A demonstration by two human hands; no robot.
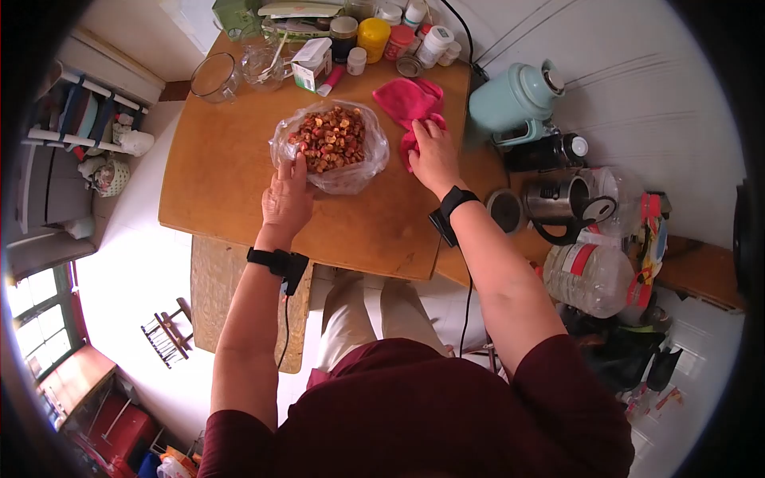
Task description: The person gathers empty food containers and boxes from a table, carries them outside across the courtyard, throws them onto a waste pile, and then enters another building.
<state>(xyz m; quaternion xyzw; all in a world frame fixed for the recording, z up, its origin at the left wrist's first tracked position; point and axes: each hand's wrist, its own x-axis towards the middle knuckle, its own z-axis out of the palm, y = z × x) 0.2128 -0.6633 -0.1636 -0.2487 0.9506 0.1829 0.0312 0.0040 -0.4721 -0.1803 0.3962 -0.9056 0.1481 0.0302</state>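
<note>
A clear plastic bag (368, 169) stands open on the wooden table, filled with small red-brown pieces that look like dried fruit slices (331, 137). My left hand (287, 199) rests against the bag's near left side, its fingers stretched out and not closed round anything. To the right of the bag lies a crumpled pink cloth (406, 97). My right hand (434, 155) is on the cloth's lower end, fingers curled over it; part of the cloth is hidden under the hand.
Along the table's (223, 171) back stand a glass mug (215, 77), a white box (311, 60), a yellow-lidded jar (373, 38) and several bottles. At right are a light-blue thermos (510, 97), an electric kettle (551, 199) and a large plastic jug (590, 279). A bench (219, 295) sits below left.
</note>
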